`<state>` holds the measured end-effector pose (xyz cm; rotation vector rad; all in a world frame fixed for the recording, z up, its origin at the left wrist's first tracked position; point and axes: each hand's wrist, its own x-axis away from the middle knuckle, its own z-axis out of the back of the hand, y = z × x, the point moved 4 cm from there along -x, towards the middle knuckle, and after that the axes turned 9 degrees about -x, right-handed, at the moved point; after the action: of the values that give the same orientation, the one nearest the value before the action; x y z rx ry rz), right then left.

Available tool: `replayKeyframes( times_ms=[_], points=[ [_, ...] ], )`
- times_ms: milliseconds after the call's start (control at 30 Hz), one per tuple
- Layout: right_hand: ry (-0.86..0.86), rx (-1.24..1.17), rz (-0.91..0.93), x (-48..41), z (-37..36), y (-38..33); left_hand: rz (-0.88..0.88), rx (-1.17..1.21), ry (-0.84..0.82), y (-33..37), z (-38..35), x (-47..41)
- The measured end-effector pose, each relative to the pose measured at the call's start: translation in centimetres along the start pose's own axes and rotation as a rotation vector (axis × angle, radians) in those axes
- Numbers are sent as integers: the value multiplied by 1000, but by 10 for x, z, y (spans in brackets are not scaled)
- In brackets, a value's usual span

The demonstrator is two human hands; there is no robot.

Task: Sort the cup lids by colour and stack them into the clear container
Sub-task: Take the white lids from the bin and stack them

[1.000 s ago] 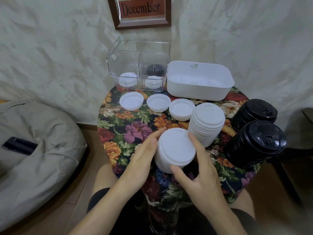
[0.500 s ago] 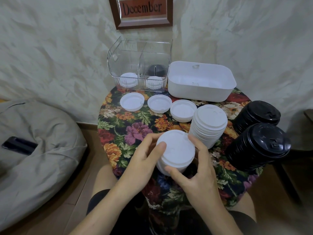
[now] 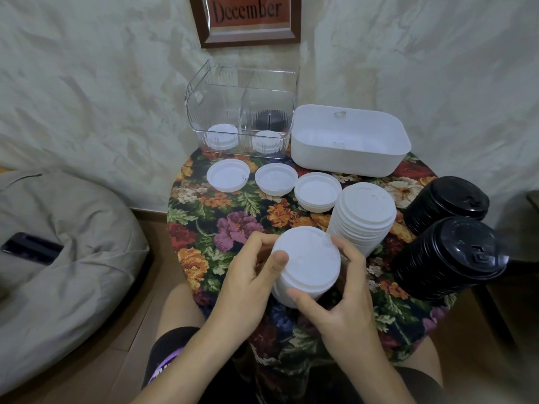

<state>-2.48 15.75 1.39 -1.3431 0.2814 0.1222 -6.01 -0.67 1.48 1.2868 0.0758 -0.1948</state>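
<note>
Hanging "December" sign [image 3: 248,16] above clear container [image 3: 204,112]

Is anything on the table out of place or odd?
A row of white lids before the clear container lies hollow side up, whereas the tall white stack and black stacks show their tops.

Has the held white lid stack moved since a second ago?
No. The held white lid stack stays left of, and nearer than, the tall white lid stack.

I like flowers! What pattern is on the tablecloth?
The tablecloth has bright flowers on black, clear in the head view.
</note>
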Motion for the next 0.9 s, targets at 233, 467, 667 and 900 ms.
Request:
replayKeyframes(
  times_ms=[233,467,667,900],
  points=[
    [-81,89,11,-3,-7,-2,28,32,-4,0,-1,-2],
    [-104,66,-40,-2,-7,0,-33,-364,175,-9,43,-55],
    [-116,50,-61,0,-6,0,-82,-1029,211,-52,74,-127],
    [-123,41,-75,0,-6,0,-110,-967,271,-39,81,-130]
  ],
)
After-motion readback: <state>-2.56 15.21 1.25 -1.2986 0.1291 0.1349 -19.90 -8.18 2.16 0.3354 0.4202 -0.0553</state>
